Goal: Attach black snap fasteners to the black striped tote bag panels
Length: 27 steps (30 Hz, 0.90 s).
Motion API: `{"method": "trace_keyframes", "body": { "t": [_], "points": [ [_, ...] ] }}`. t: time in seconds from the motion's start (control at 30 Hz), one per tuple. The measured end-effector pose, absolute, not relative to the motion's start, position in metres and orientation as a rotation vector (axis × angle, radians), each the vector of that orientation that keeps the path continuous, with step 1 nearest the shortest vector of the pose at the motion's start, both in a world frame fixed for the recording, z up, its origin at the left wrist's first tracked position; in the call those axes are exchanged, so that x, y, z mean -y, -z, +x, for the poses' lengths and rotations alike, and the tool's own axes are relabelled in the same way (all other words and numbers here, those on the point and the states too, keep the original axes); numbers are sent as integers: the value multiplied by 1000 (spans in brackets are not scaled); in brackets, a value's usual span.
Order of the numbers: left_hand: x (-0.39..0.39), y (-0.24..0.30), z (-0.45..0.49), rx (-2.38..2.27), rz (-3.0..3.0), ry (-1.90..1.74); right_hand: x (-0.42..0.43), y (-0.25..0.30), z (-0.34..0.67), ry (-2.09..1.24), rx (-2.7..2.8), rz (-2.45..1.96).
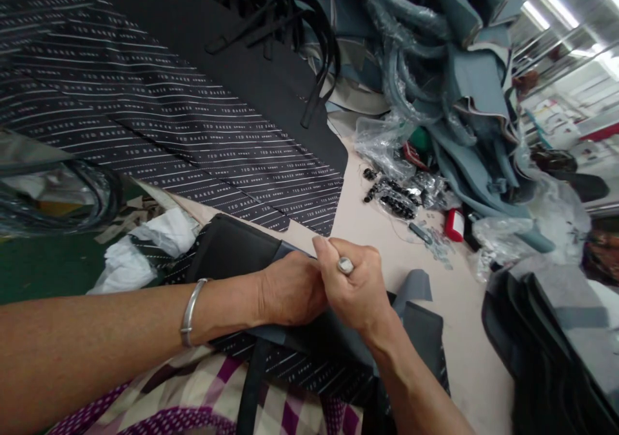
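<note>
hands (pixel 294 290) (pixel 355 280): 2 | held black piece (pixel 232 248): 1 | bangle (pixel 193 312): 1 | red-white item (pixel 454 225): 1

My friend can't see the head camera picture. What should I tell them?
A person's left hand and right hand meet over a black piece. Beyond lie striped, lettered fabric and piled blue-grey pieces.

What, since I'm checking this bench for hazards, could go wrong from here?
The left hand and right hand meet over the black piece, so a slip might knock them together. The dark strap lying over the checked cloth could snag. Small loose pieces near the red item might scatter if bumped.
</note>
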<state>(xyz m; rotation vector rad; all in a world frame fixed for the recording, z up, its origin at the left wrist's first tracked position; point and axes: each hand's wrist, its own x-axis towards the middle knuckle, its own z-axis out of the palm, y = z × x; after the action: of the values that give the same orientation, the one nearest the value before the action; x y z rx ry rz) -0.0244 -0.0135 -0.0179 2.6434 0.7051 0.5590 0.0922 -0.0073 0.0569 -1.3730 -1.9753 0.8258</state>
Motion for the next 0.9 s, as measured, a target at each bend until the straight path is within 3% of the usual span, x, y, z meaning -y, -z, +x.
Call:
{"method": "trace_keyframes", "body": {
  "t": [0.17,0.27,0.4,0.5,0.67,0.9],
  "points": [
    [10,4,-29,-679,2649,-485,8,-64,120,-982,1522,-1320],
    [10,1,-30,-722,2657,-546,12,-70,127,-1014,1245,-1048],
    [12,1,-30,-754,2666,-560,22,-63,125,-1022,1171,-947],
    [12,2,-29,-783,2669,-575,19,-52,140,-1013,1294,-1160],
    [13,3,-30,-784,2717,-646,-14,-42,186,-372,2002,-1507],
    [10,3,-32,-762,2710,-592,-3,-48,202,-290,2247,-1563]
  ]
}}
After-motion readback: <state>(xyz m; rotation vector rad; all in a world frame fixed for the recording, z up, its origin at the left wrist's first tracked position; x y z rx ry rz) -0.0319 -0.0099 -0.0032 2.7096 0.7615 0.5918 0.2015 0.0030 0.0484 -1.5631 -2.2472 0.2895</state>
